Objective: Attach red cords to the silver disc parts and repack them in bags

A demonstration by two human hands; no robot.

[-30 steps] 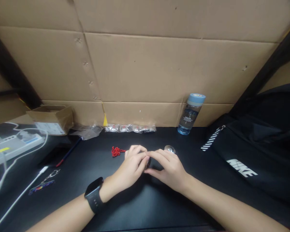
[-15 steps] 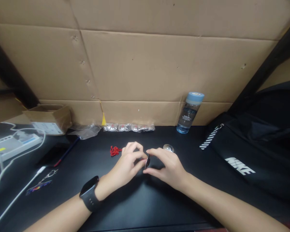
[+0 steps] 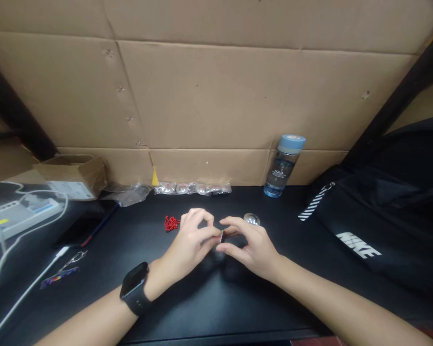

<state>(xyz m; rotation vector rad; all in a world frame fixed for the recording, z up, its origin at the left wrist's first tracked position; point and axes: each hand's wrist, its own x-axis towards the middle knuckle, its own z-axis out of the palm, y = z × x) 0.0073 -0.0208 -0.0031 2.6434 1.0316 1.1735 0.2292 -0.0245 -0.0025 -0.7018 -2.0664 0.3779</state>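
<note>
My left hand (image 3: pixel 195 238) pinches a thin piece (image 3: pixel 222 237); right of it, my right hand (image 3: pixel 255 243) curls half-open, contact unclear.

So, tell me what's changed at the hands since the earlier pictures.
On the right hand, the forefinger has lifted away from the left hand and the thumb has risen slightly. The left hand still pinches the small dark piece; whether the right touches it is unclear. The red cord, silver disc and bottle stayed put.
</note>
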